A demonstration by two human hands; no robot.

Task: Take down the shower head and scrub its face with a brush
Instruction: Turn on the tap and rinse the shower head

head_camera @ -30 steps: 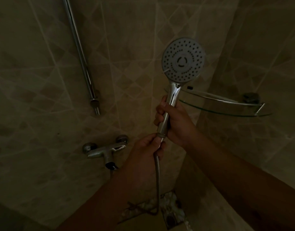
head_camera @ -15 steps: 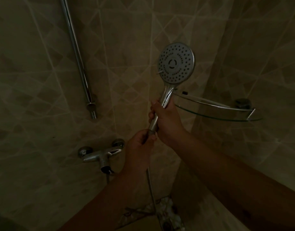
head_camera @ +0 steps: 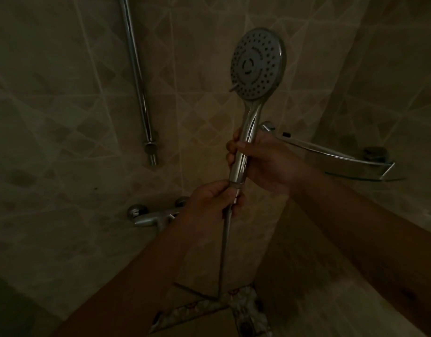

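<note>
The chrome shower head (head_camera: 257, 66) is off the wall and held upright, its round grey face with many nozzle holes turned toward me and slightly left. My right hand (head_camera: 265, 161) is wrapped around its shiny handle. Just below, my left hand (head_camera: 214, 203) pinches the nut where the metal hose (head_camera: 224, 251) joins the handle. The hose hangs down toward the floor. No brush is in view.
A chrome slide rail (head_camera: 136, 81) runs down the tiled wall at left. The mixer tap (head_camera: 151, 215) sits below it. A glass corner shelf (head_camera: 343, 161) with a chrome rim juts out at right. A patterned floor drain (head_camera: 243, 314) lies below. The room is dim.
The shower head has tilted and turned a little to the left in my right hand. My left hand stays on the hose joint under the handle.
</note>
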